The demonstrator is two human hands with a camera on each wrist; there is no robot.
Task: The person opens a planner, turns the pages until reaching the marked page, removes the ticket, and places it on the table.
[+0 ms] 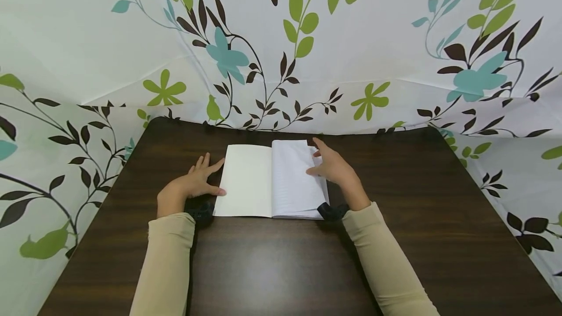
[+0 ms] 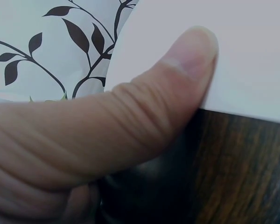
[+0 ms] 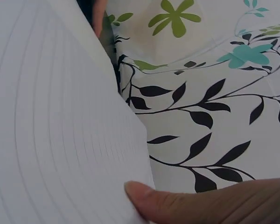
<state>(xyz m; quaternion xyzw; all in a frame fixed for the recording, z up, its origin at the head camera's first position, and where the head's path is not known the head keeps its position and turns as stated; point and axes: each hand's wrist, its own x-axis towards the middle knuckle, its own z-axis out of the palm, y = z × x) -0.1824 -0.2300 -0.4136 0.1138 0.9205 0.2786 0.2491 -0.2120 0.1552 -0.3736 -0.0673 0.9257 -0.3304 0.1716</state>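
Note:
An open notebook lies on the dark wooden table. Its left side (image 1: 244, 179) is a blank cream page, and on its right side is a lined white page (image 1: 293, 179) with more sheets beneath. My left hand (image 1: 189, 187) is at the left edge, fingers spread, the thumb (image 2: 186, 60) resting on the blank page near its lower corner. At the right edge, my right hand (image 1: 335, 167) holds the lined page's edge between thumb and curled fingers, while the index finger points away. In the right wrist view the thumb (image 3: 149, 198) touches that edge; the fingers are hidden.
The table (image 1: 439, 218) stretches to both sides and toward me. Behind it hangs a white cloth (image 1: 386, 48) with a leaf and flower print. A black wrist device (image 1: 333, 211) sits on the right wrist, another (image 1: 200, 212) on the left.

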